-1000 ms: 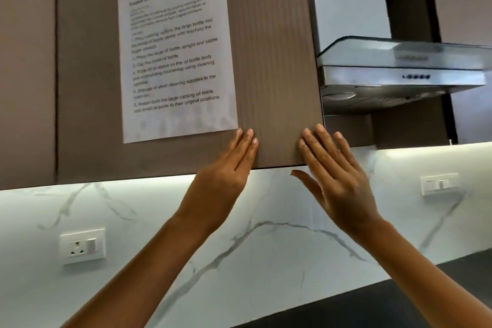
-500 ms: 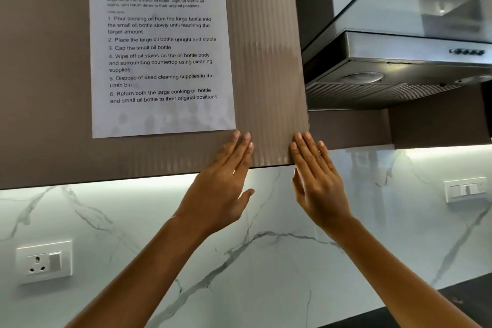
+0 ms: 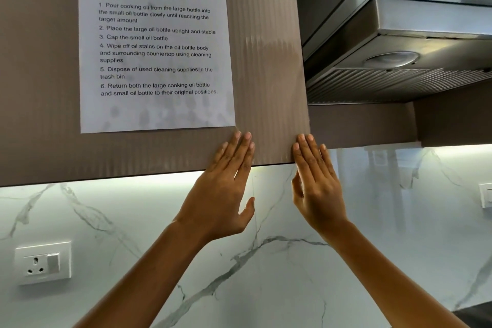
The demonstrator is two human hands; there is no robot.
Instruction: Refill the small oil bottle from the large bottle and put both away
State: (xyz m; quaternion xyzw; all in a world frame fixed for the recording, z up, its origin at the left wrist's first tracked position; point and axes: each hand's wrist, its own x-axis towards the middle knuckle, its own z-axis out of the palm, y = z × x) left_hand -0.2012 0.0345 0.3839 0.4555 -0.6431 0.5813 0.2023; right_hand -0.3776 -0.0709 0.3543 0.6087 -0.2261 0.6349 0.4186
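Observation:
Neither oil bottle is in view. A brown ribbed wall cabinet door [image 3: 269,66] fills the upper middle. My left hand [image 3: 226,189] lies flat with straight fingers against the door's lower edge, just under the corner of a printed task sheet [image 3: 157,42] taped to the door. My right hand [image 3: 316,181] is flat too, its fingertips on the door's lower right corner. Both hands hold nothing.
A steel range hood [image 3: 399,48] hangs right of the cabinet. Below is a white marble backsplash [image 3: 266,261] lit from under the cabinet. A wall socket [image 3: 42,262] sits lower left, a switch plate [image 3: 486,194] at the right edge.
The view has moved closer and up to the cabinet. My right hand shifted left onto the door's lower right corner; the left hand stays flat on the door.

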